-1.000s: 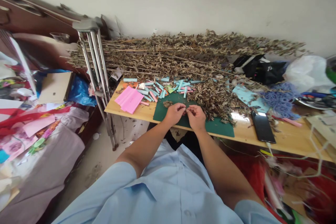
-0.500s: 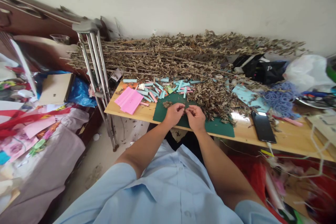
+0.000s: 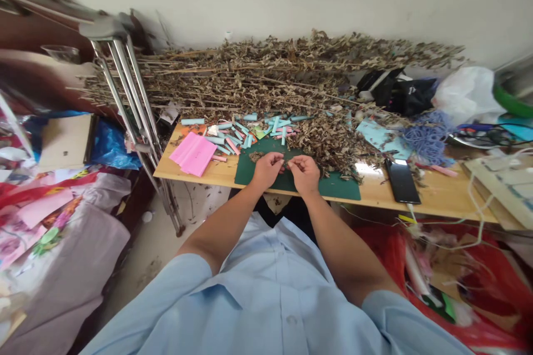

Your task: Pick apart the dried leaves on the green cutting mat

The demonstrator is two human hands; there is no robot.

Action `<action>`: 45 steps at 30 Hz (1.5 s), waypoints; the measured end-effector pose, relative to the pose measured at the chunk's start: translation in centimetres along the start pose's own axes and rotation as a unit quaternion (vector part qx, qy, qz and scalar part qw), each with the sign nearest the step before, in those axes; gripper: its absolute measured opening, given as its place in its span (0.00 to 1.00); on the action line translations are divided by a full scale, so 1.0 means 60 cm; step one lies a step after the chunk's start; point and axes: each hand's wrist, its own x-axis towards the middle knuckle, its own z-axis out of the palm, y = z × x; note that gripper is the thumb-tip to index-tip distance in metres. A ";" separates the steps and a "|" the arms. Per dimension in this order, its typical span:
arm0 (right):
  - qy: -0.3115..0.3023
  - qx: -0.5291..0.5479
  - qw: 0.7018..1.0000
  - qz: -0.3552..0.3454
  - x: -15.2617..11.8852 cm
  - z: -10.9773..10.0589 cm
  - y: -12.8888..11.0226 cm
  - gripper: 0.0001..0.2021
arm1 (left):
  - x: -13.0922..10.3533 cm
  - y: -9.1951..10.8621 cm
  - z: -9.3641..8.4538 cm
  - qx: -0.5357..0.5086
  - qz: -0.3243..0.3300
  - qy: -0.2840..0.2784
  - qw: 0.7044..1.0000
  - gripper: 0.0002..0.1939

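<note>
My left hand (image 3: pixel 268 170) and my right hand (image 3: pixel 305 175) meet over a dark green cutting mat (image 3: pixel 341 188), fingertips pinched and almost touching. Whatever lies between the fingers is too small to make out. Just beyond my left hand sits a small clump of crumbled dried leaf (image 3: pixel 255 157) on the mat. A heap of dried leaves (image 3: pixel 333 147) spreads over the mat's right side, close to my right hand. Behind the hands lie several light-blue paper rolls (image 3: pixel 192 121) and a few pink ones, with pink paper sheets (image 3: pixel 199 156) to their left.
Long dried leafy stalks (image 3: pixel 233 89) line the wall along the table's back. A black phone (image 3: pixel 402 182) with a cable, blue paper (image 3: pixel 383 137) and purple yarn (image 3: pixel 428 137) lie right. Metal crutches (image 3: pixel 133 94) lean at the table's left end; a power strip (image 3: pixel 499 183) sits far right.
The head view has turned, so the table and everything on it appear farther left and slightly higher. Both hands stay pinched together above the mat, with only slight finger movement.
</note>
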 end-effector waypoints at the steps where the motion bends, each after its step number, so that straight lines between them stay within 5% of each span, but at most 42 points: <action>1: 0.000 -0.008 1.000 -0.007 -0.001 0.000 0.000 0.12 | 0.000 -0.001 0.001 0.003 -0.001 0.000 1.000 0.11; 45: -0.021 -0.026 0.999 -0.006 -0.001 0.005 0.006 0.10 | -0.006 0.001 0.003 0.009 0.019 -0.014 1.000 0.18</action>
